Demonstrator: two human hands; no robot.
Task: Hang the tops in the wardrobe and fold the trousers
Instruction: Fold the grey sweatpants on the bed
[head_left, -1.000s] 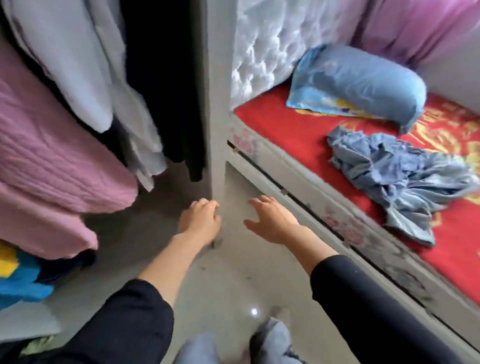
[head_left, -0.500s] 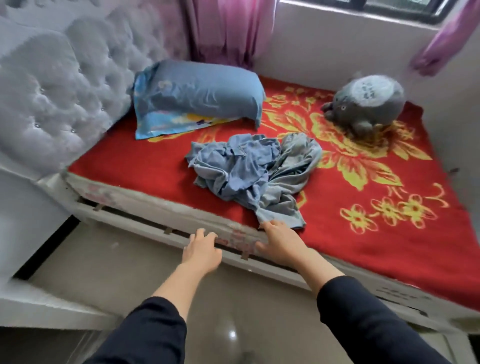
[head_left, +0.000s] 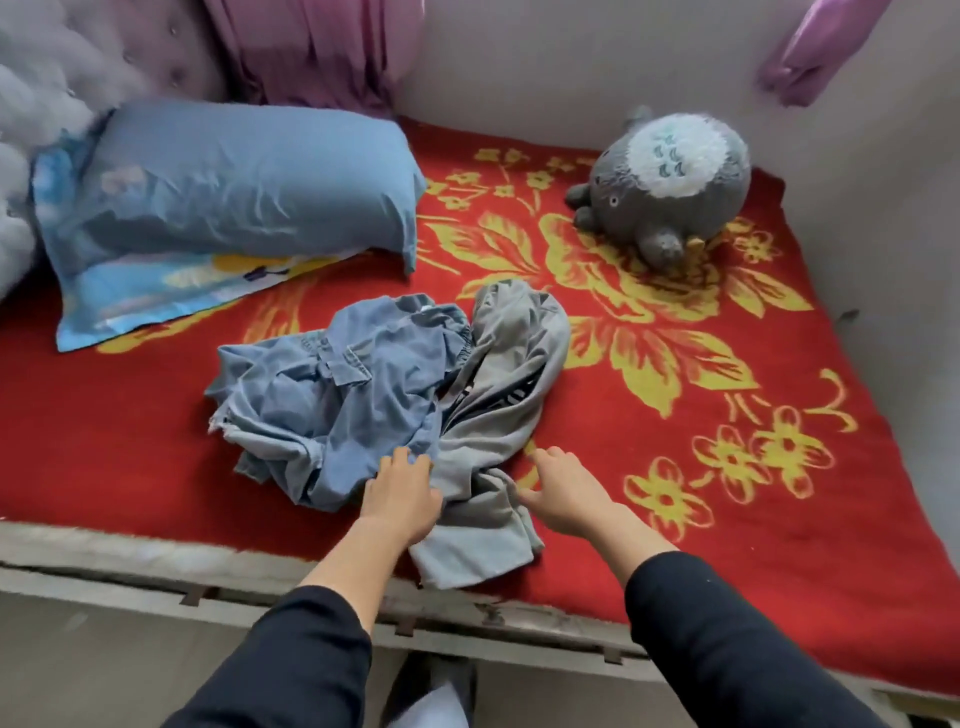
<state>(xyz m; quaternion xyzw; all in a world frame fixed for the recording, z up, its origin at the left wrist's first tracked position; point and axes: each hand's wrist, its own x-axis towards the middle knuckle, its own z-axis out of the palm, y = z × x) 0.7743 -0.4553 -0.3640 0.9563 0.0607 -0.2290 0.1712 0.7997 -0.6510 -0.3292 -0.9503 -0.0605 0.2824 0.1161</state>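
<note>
The fingers (head_left: 404, 461) of my left hand (head_left: 400, 499) lie loosely bent and close together on the near fold of the blue denim garment (head_left: 332, 395), touching the cloth without closing on it. My right hand (head_left: 566, 493) is at three o'clock from it, fingers (head_left: 555, 458) relaxed and slightly spread, the thumb just beside the soft grey trousers (head_left: 498, 415); I cannot tell whether it touches them. The two garments lie crumpled together in one heap at twelve o'clock from my hands. The denim is stiff-creased with a frayed hem on the nine o'clock side, and the grey cloth is smooth, trailing one leg down between my wrists to the bed's near edge. Under them spreads a coarse red blanket (head_left: 779, 519) woven with yellow flowers. At ten o'clock is a plump blue pillow (head_left: 244, 182), wrinkled, beside a tufted pale headboard (head_left: 47, 104). At two o'clock a round, furry grey plush toy (head_left: 670, 176) lies near the wall. Pink curtain (head_left: 311, 47) folds hang at twelve. My sleeves (head_left: 727, 649) are black.
</note>
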